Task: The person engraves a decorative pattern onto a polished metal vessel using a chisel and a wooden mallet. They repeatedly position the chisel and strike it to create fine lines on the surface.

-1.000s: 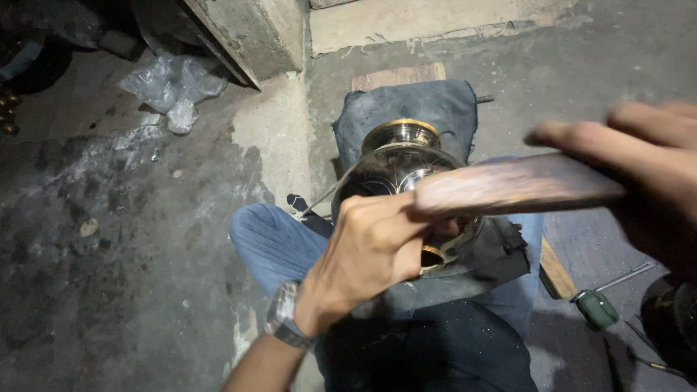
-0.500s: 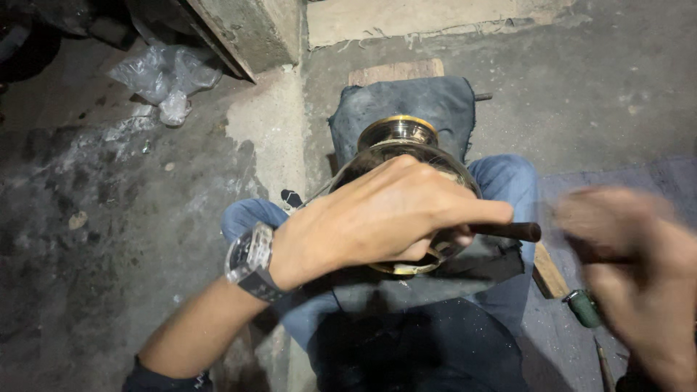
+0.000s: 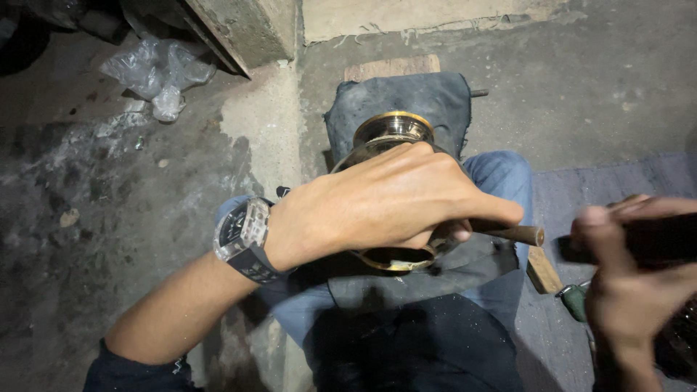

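In the middle of the frame the left hand (image 3: 392,203) lies across a round brass pot (image 3: 393,131), its fingers curled down and closed around a thin metal rod (image 3: 517,234). The rusty end of that rod sticks out to the right, just past the fingertips. A watch (image 3: 243,236) with a dark strap sits on the left wrist, lower left of centre.

The pot rests on the person's lap, on a dark cloth (image 3: 406,98) that spreads from the upper centre down over the blue jeans (image 3: 501,178). Its shiny rim shows above the hand, and another gold-coloured edge shows just below the hand. Most of the pot's body is hidden by the hand.

At the right edge of the frame the right hand (image 3: 632,287) is blurred. Its fingers are wrapped shut around a dark block-like tool (image 3: 653,239), which points left toward the rod's end and stands a little apart from it. What the tool is made of cannot be told from the blur.

Below the rod, at the lower right, a small piece of wood (image 3: 543,270) lies on the floor, with a green-handled tool (image 3: 575,299) just beside it.

In the upper left a crumpled clear plastic bag (image 3: 156,72) lies on the rough concrete floor (image 3: 109,196), next to the foot of a concrete block (image 3: 247,29).
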Available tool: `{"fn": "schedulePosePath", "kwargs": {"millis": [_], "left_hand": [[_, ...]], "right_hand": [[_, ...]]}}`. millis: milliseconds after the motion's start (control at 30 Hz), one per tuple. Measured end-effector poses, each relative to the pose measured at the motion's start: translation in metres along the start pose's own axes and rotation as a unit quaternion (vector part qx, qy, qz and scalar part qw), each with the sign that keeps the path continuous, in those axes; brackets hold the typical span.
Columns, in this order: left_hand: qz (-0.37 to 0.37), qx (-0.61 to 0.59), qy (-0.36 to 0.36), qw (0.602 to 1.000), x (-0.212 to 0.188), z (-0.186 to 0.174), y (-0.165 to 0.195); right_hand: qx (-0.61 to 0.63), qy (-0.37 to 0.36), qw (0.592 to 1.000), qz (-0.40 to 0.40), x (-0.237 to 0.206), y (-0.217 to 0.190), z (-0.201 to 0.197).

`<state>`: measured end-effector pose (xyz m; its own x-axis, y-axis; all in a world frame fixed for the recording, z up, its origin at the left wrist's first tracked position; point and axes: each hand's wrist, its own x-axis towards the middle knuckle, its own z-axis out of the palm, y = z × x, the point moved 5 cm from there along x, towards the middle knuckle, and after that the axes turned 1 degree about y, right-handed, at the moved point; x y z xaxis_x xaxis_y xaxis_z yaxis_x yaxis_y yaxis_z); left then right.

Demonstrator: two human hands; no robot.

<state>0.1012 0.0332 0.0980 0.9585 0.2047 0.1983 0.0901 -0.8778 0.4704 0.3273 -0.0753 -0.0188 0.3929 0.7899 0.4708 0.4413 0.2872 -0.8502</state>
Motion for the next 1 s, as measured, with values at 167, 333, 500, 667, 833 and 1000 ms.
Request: {"fn": "schedulePosePath", "kwargs": {"millis": [167,333,500,667,833,1000], "left_hand": [[0.0,0.008,0.016,1.0,-0.003,-0.002,0.005],[-0.067,0.029,0.06,0.996,-0.017,-0.004,0.013],[-0.091,0.011,0.164,0.982,-0.03,-0.002,0.02],[-0.127,0.025,0.278,0.952,-0.049,0.001,0.03],[-0.178,-0.01,0.388,0.904,-0.062,0.013,0.035],[-0.213,0.001,0.48,0.851,-0.072,0.037,0.039]], "right_hand": [[-0.009,-0.04,0.999,-0.029,0.009,-0.009,0.014],[-0.231,-0.136,0.963,-0.033,0.04,-0.04,0.01],[-0.304,-0.266,0.907,-0.12,0.066,-0.081,0.021],[-0.289,-0.282,0.911,0.085,0.084,-0.083,0.028],[-0.349,-0.355,0.804,-0.325,0.116,-0.124,0.048],[-0.478,-0.391,0.718,-0.321,0.124,-0.153,0.08]]}}
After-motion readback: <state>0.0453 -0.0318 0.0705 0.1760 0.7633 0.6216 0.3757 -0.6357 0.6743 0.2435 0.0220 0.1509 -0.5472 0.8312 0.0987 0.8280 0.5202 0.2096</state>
